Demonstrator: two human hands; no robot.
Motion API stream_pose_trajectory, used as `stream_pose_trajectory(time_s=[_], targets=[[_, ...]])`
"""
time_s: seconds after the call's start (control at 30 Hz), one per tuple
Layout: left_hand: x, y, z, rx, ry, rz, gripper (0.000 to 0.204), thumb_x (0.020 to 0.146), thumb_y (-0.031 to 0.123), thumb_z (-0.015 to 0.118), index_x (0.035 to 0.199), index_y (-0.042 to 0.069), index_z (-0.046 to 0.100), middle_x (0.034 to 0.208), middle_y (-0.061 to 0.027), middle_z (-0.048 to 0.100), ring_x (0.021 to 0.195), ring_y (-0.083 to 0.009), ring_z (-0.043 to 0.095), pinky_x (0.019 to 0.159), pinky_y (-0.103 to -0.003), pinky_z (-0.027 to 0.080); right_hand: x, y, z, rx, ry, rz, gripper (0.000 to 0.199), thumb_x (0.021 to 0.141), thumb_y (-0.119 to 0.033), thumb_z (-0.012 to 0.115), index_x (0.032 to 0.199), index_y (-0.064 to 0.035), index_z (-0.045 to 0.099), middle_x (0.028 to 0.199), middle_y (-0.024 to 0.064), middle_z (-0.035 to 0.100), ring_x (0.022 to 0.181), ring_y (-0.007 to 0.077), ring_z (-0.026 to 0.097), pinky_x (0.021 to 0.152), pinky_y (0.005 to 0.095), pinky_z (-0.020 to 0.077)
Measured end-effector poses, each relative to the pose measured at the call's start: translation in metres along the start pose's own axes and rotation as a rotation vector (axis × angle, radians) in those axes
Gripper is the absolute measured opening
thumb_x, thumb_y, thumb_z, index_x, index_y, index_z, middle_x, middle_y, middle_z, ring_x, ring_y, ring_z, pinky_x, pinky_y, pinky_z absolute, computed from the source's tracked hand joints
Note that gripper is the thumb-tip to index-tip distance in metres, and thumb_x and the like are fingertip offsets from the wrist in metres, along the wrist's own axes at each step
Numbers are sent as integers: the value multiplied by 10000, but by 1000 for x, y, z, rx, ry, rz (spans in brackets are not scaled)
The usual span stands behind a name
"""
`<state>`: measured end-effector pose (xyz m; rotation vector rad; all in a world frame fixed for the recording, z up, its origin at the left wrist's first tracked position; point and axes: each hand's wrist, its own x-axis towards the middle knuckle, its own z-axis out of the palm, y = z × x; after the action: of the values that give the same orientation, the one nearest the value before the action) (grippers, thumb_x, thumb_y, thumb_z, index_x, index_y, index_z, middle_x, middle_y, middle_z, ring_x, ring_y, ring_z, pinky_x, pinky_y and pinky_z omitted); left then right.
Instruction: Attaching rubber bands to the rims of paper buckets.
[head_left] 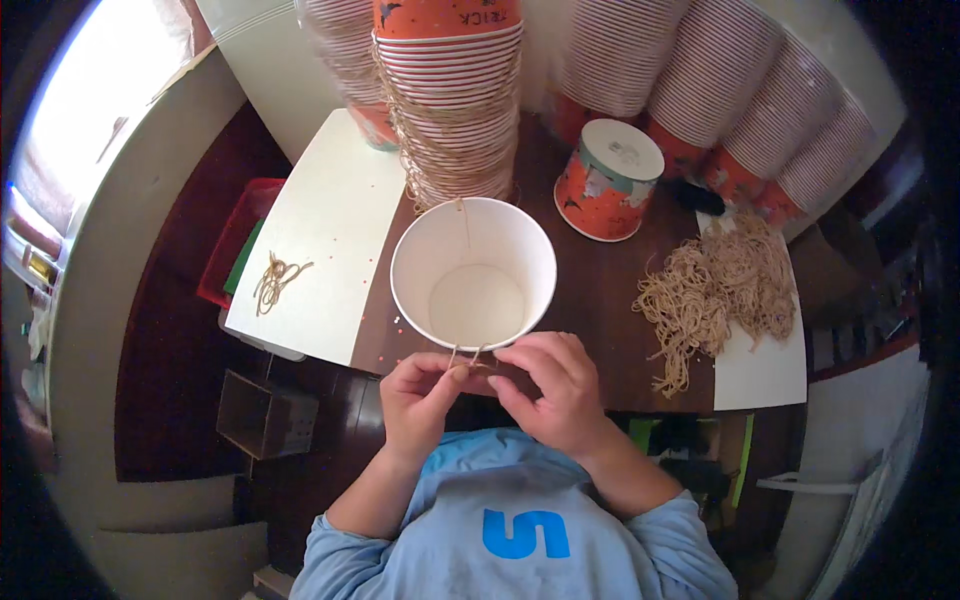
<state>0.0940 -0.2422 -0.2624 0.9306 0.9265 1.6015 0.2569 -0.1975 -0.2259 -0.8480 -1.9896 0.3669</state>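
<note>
A white-lined paper bucket (415, 265) stands at the table's near edge with its mouth tilted toward me. Tan string (477, 354) comes through the near side of its rim, and another length hangs down the inside of the far wall. My left hand (420, 393) pinches the string between thumb and forefinger just below the rim. On the other side of it, my right hand (562, 388) has its thumb and forefinger closed around the string's end, close against the bucket. The fingertips partly hide how the string is looped or knotted.
A tall stack of orange printed buckets (450, 110) with strings rises behind. An upside-down orange bucket (608, 185) stands at the right, before wrapped bucket stacks (710, 70). A tangled string pile (700, 290) lies right; a few strings (275, 282) lie on the left white board (325, 230).
</note>
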Motion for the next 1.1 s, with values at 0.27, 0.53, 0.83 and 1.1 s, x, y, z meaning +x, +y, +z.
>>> stream_pose_trajectory(time_s=[0.27, 0.53, 0.83, 1.1], targets=[[0, -5, -6, -192, -41, -113, 108, 891, 44, 553, 927, -54, 578, 914, -121, 631, 815, -217, 644, 753, -329, 536, 2, 6, 13, -15, -16, -82, 187, 649, -33, 719, 791, -75, 606, 820, 62, 567, 723, 240, 555, 642, 347, 436], [-1, -9, -6, -294, -190, -236, 116, 930, 115, 516, 992, 18, 529, 906, -54, 612, 850, -116, 588, 775, -239, 479, 4, 4, 10, -134, -23, -117, 174, 653, -23, 687, 795, -69, 598, 811, 60, 567, 697, 239, 537, 620, 353, 415], [-2, 9, 8, 117, 5, 18, 89, 922, 91, 515, 917, 17, 565, 890, -38, 606, 797, -107, 556, 699, -238, 441, -1, 13, 10, -86, 20, -114, 251, 625, -18, 707, 849, -71, 608, 861, 67, 580, 692, 234, 532, 632, 349, 424], [-2, 27, 1, 626, -76, 459, 28, 819, 24, 616, 816, 12, 591, 818, -89, 615, 738, -176, 569, 668, -258, 439, 5, 4, 16, -29, -7, -287, 323, 641, -80, 727, 948, -93, 627, 997, 60, 590, 766, 205, 551, 666, 337, 412]])
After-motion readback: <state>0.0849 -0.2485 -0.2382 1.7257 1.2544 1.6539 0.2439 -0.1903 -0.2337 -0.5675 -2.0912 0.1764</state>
